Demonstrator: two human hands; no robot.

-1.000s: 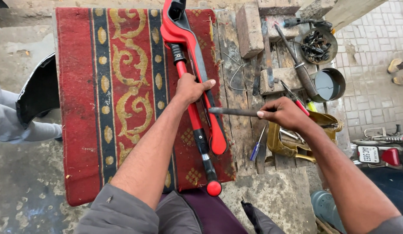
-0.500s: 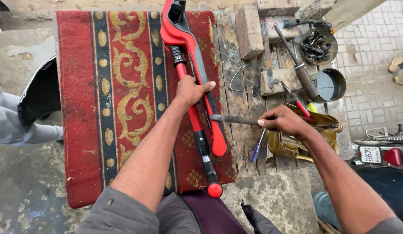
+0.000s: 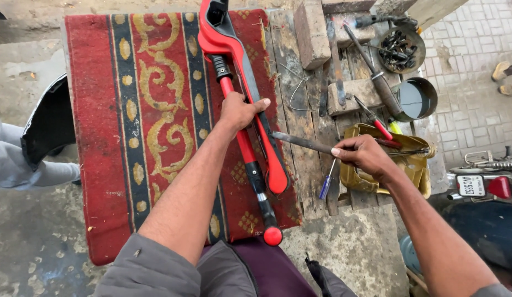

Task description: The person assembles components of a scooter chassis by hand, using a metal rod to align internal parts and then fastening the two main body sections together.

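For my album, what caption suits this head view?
Left hand grips a red tool on a rug; right hand holds a metal rod.

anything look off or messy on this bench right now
Nothing looks broken or spilled. The left hand presses the big red tool onto the red patterned rug, which seems an unusual work surface. The right hand holds a metal file. A blue-handled screwdriver lies loose on the worn planks.
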